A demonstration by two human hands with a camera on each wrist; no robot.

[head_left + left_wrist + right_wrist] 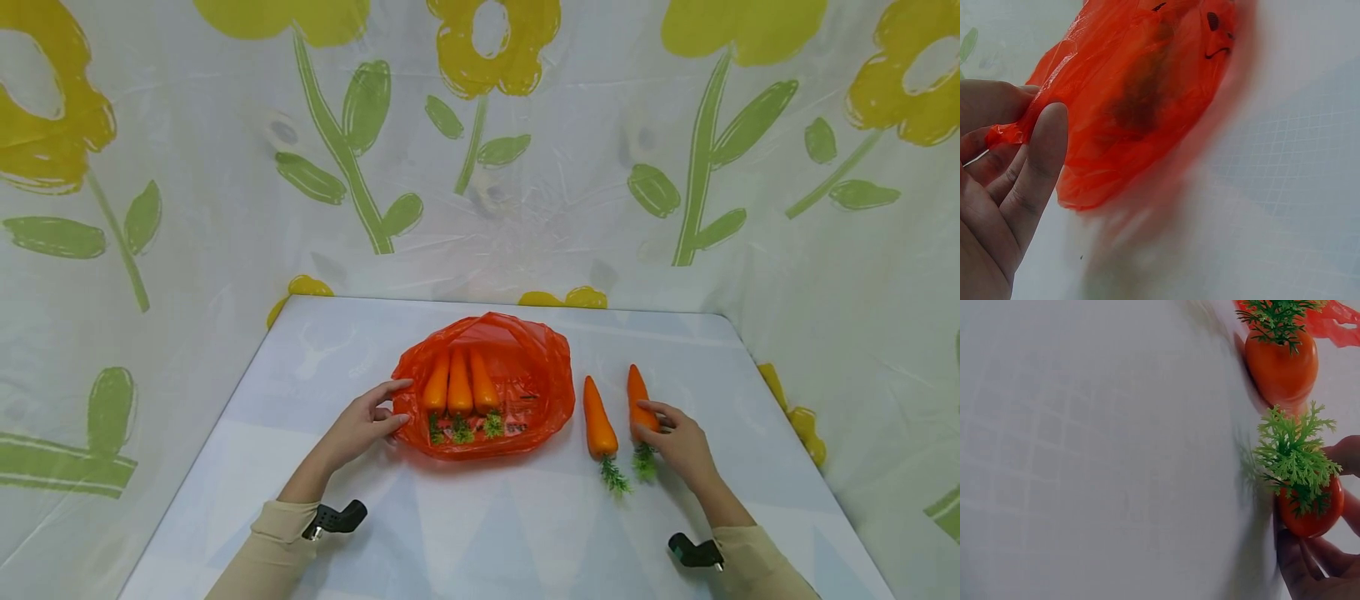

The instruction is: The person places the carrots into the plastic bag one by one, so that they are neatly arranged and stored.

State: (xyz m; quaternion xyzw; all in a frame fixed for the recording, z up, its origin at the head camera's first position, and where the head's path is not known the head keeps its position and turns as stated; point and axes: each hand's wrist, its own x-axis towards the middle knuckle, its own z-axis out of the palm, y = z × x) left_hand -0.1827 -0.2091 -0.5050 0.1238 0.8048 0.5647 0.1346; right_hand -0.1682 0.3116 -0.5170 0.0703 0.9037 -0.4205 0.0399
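Note:
A red plastic bag (553, 375) lies with its mouth spread wide, and three orange carrots (459, 387) with green tops rest side by side in it. My left hand (360, 429) pinches the bag's left edge; in the left wrist view, thin red film (1041, 106) is bunched between thumb and fingers. On the right, my right hand (678, 442) grips a carrot (637, 386) around its thick part, thumb and fingers on opposite sides. Its leafy top (1297, 450) points toward the right wrist camera. Another carrot (597, 425) lies between the bag and that hand.
Everything lies on a pale table (480, 542) with a faint triangle pattern. A flower-print curtain (570, 208) surrounds its back and sides. Black wrist cameras (341, 517) are strapped at both beige sleeves.

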